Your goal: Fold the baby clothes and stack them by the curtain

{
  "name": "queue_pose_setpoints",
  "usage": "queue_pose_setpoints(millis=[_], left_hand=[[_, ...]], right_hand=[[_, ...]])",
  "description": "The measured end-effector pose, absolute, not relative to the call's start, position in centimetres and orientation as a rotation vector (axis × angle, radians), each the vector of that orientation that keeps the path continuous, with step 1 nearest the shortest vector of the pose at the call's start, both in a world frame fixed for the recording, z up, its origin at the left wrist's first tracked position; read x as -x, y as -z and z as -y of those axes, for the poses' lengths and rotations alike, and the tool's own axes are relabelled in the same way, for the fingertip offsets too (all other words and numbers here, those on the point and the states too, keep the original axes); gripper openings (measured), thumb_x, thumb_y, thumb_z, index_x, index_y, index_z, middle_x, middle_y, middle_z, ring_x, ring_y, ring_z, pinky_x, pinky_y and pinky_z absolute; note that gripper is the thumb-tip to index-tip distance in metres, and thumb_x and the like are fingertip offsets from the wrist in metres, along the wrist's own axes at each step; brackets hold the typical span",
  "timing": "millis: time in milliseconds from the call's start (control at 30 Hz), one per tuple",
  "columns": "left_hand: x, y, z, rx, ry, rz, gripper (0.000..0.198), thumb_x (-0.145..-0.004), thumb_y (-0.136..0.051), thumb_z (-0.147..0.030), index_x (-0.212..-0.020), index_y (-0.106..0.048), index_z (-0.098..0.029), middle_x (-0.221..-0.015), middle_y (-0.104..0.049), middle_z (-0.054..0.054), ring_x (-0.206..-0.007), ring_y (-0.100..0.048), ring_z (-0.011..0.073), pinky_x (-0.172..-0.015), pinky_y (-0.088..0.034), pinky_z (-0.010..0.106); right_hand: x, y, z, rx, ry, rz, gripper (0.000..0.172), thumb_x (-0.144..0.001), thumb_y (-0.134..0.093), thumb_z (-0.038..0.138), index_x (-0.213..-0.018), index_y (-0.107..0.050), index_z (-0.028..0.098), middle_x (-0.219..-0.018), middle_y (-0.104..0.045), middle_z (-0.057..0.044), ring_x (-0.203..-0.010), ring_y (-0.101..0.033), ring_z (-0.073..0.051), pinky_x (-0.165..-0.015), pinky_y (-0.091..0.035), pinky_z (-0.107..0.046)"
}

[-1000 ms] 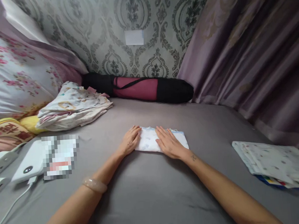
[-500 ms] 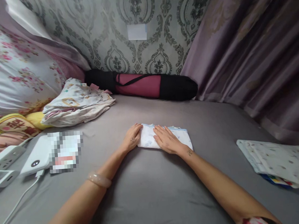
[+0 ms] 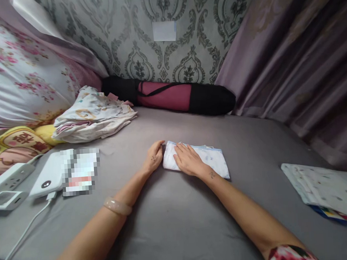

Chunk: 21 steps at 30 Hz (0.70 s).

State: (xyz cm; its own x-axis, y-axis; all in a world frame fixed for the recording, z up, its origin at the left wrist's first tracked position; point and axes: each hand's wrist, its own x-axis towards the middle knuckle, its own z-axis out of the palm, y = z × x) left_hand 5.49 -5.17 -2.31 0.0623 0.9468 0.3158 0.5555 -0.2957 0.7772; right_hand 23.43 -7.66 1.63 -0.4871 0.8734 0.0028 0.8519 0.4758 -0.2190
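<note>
A small folded white cloth (image 3: 215,161) with a blue edge and faint pale-blue prints lies flat on the grey sheet in front of me. My right hand (image 3: 188,159) rests palm down on its left part, fingers stretched out and nothing gripped. Beside the cloth's left edge, my left hand (image 3: 153,158) stands on its side with fingers extended, its fingertips close to the upper left corner. Whether those fingertips touch the cloth I cannot tell. A pale bangle (image 3: 117,206) circles my left forearm.
At left lie a white power bank (image 3: 50,174) with a cable, a power strip (image 3: 10,181) and a pixelated item (image 3: 80,171). Crumpled cloths (image 3: 93,115) lie behind them. A black-and-maroon long bag (image 3: 166,95) lines the wall. Folded fabric (image 3: 332,188) lies at right.
My right hand has slid left across the cloth, baring more of its right side. A thin gap now shows between my left hand and the cloth's left edge. The camera view has shifted slightly.
</note>
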Motion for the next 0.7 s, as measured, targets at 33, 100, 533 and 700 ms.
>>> queue_pose_setpoints(millis=[33, 100, 533, 700], left_hand=[[-5.5, 2.1, 5.2, -1.876, -1.14, -1.501, 0.035, -0.091, -0.034, -0.024, -0.113, -0.06, -0.017, -0.118, -0.066, 0.009, -0.109, -0.06, 0.019, -0.101, -0.045, 0.038], [-5.6, 1.8, 5.4, -1.861, -1.131, -1.507, 0.035, -0.092, -0.034, -0.028, -0.114, -0.06, -0.017, -0.119, -0.065, 0.01, -0.112, -0.059, 0.0193, -0.102, -0.044, 0.038], [-5.4, 1.4, 5.6, -2.011, -0.963, -1.51, 0.046, -0.096, -0.026, -0.04, -0.12, -0.056, -0.015, -0.126, -0.061, 0.011, -0.119, -0.055, 0.0196, -0.106, -0.039, 0.036], [-5.9, 1.8, 5.6, -2.23, -0.871, -1.533, 0.049, -0.097, -0.023, -0.043, -0.127, -0.053, -0.017, -0.131, -0.058, 0.011, -0.127, -0.048, 0.0222, -0.109, -0.034, 0.041]], right_hand=[[-22.7, -1.8, 7.7, 1.526, -0.271, 2.58, 0.057, -0.097, -0.025, 0.034, -0.144, -0.037, 0.004, -0.152, -0.033, -0.016, -0.141, -0.026, -0.025, -0.117, -0.014, -0.043], [-21.2, -1.7, 7.7, 1.501, -0.242, 2.546, 0.057, -0.097, -0.025, 0.034, -0.144, -0.036, 0.003, -0.152, -0.031, -0.016, -0.142, -0.024, -0.025, -0.118, -0.011, -0.042], [-20.4, -1.6, 8.0, 1.448, -0.449, 2.46, 0.061, -0.098, -0.02, 0.035, -0.148, -0.026, 0.002, -0.156, -0.021, -0.015, -0.145, -0.015, -0.023, -0.118, -0.011, -0.039], [-25.8, -2.1, 10.1, 1.54, -0.298, 2.452, 0.059, -0.098, -0.023, 0.038, -0.147, -0.031, 0.007, -0.156, -0.021, -0.014, -0.145, -0.015, -0.024, -0.118, -0.01, -0.045]])
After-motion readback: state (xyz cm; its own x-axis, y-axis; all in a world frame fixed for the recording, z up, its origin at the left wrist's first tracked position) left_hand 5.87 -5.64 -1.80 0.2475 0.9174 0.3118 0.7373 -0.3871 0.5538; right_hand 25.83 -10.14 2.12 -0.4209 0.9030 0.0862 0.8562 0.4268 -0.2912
